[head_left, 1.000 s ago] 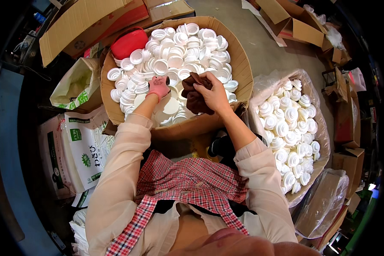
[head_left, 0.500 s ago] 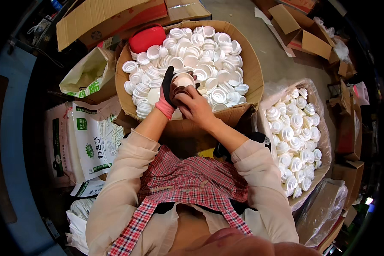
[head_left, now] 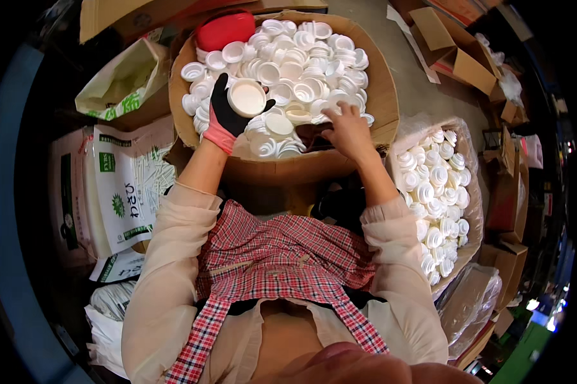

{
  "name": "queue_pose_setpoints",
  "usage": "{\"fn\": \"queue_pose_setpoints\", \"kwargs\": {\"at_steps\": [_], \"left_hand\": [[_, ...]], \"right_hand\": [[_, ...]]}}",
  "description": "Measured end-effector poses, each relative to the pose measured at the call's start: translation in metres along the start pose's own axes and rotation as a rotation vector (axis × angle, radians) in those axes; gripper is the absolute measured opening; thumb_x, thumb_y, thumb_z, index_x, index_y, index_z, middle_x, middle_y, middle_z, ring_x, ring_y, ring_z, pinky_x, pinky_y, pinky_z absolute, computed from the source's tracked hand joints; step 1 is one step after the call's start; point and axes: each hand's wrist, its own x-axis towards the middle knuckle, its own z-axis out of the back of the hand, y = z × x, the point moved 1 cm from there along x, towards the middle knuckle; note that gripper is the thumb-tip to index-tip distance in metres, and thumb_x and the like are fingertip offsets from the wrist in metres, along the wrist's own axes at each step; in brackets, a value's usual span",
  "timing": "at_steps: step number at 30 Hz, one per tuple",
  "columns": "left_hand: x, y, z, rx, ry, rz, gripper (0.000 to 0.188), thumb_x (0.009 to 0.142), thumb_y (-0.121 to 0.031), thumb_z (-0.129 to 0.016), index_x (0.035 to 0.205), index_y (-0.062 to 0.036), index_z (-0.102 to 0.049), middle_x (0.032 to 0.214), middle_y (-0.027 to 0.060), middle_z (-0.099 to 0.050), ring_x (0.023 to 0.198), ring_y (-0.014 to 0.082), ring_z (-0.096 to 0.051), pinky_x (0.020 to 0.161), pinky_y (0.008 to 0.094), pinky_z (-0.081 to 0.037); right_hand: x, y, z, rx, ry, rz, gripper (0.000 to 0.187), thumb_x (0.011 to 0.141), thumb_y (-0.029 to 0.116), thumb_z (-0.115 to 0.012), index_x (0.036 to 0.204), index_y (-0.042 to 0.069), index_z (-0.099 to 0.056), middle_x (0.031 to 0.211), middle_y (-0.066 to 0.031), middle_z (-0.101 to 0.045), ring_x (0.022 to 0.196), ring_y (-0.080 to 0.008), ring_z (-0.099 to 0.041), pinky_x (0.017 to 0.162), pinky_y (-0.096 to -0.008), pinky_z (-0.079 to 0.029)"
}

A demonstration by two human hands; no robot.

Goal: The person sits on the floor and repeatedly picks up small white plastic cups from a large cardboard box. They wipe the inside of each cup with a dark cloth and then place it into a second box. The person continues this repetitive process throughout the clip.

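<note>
My left hand [head_left: 227, 112], in a black glove with a pink cuff, holds up a round white plastic cap [head_left: 247, 98], its flat face toward me. Bare, my right hand [head_left: 350, 133] reaches low over the right part of the cap pile, fingers partly bent. A dark reddish-brown piece of cloth [head_left: 314, 136] hangs at its thumb; the exact grip is partly hidden. Under both hands, many loose white caps [head_left: 282, 70] fill a large cardboard box [head_left: 381, 83].
A red container [head_left: 226, 30] lies at the box's far left. To the right stands a plastic-lined box [head_left: 471, 211] of white caps. Printed white bags [head_left: 119, 211] and an open sack [head_left: 125, 80] are at left. Cardboard boxes [head_left: 464, 57] stand far right.
My hands, together on the cap before, have parted. The left has moved left with the cap; the right has gone right to the pile with the dark cloth.
</note>
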Motion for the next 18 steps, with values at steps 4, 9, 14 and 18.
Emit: {"fn": "queue_pose_setpoints", "kwargs": {"at_steps": [4, 9, 14, 18], "left_hand": [[-0.018, -0.001, -0.035, 0.876, 0.115, -0.455, 0.050, 0.076, -0.034, -0.074, 0.110, 0.0001, -0.059, 0.099, 0.0085, -0.068, 0.096, 0.0195, -0.063, 0.092, 0.0371, -0.046], [-0.022, 0.000, -0.043, 0.705, 0.176, -0.267, 0.043, 0.080, -0.024, -0.073, 0.111, 0.0014, -0.057, 0.102, 0.0102, -0.068, 0.097, 0.0181, -0.064, 0.092, 0.0340, -0.049], [-0.015, -0.009, -0.010, 1.215, 0.174, -0.475, 0.044, 0.084, -0.016, -0.067, 0.119, 0.0032, -0.048, 0.112, 0.0131, -0.064, 0.105, 0.0202, -0.060, 0.094, 0.0368, -0.050], [-0.033, -0.007, -0.041, 1.284, 0.097, -0.637, 0.065, 0.066, -0.027, -0.087, 0.112, 0.0037, -0.052, 0.107, 0.0132, -0.063, 0.100, 0.0214, -0.060, 0.089, 0.0342, -0.051]], "right_hand": [[-0.028, 0.068, 0.138, 0.527, -0.484, 0.476, 0.031, 0.079, -0.001, -0.062, 0.109, 0.006, -0.059, 0.103, -0.0126, -0.057, 0.079, -0.0298, -0.061, 0.067, -0.0331, -0.050], [-0.092, 0.119, 0.254, 0.356, -0.181, 0.523, 0.034, 0.078, 0.021, -0.061, 0.109, 0.005, -0.059, 0.102, -0.0106, -0.052, 0.075, -0.0218, -0.055, 0.066, -0.0270, -0.045], [-0.114, 0.152, 0.295, 0.418, 0.106, 0.018, 0.050, 0.078, 0.042, -0.061, 0.109, 0.003, -0.059, 0.101, -0.0087, -0.047, 0.072, -0.0139, -0.048, 0.065, -0.0209, -0.040], [-0.123, 0.171, 0.304, 0.560, 0.143, -0.411, 0.065, 0.077, 0.059, -0.060, 0.108, 0.002, -0.059, 0.100, -0.0071, -0.044, 0.070, -0.0075, -0.043, 0.064, -0.0160, -0.036]]}}
